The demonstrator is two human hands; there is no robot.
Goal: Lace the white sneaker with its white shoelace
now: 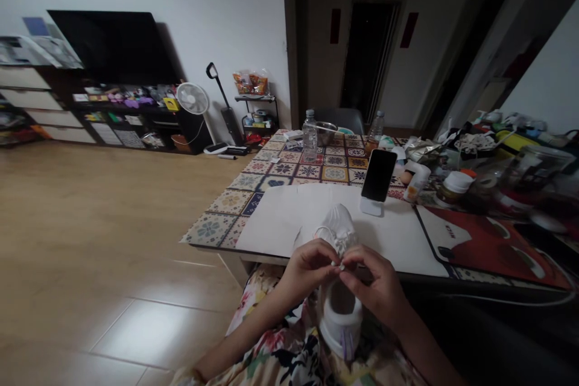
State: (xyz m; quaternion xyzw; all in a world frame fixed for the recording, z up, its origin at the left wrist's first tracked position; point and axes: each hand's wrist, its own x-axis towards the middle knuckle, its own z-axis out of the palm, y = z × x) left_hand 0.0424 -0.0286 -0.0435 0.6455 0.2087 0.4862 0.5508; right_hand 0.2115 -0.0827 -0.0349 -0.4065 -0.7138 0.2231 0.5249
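A white sneaker (340,307) lies toe away from me, its heel over my lap and its toe resting on the table edge. My left hand (308,265) and my right hand (379,286) meet above the shoe's tongue. Both pinch the white shoelace (326,233) between thumb and fingertips, the lace ends almost touching between them. A loop of lace curves out to the left of the toe. The fingers of both hands are closed.
A white sheet (398,235) covers the near part of the patterned tablecloth (271,178). A dark phone (379,175) stands on a white holder. Water bottles (309,136), jars and clutter fill the right side. A red mat (493,247) lies at right. Wooden floor stretches left.
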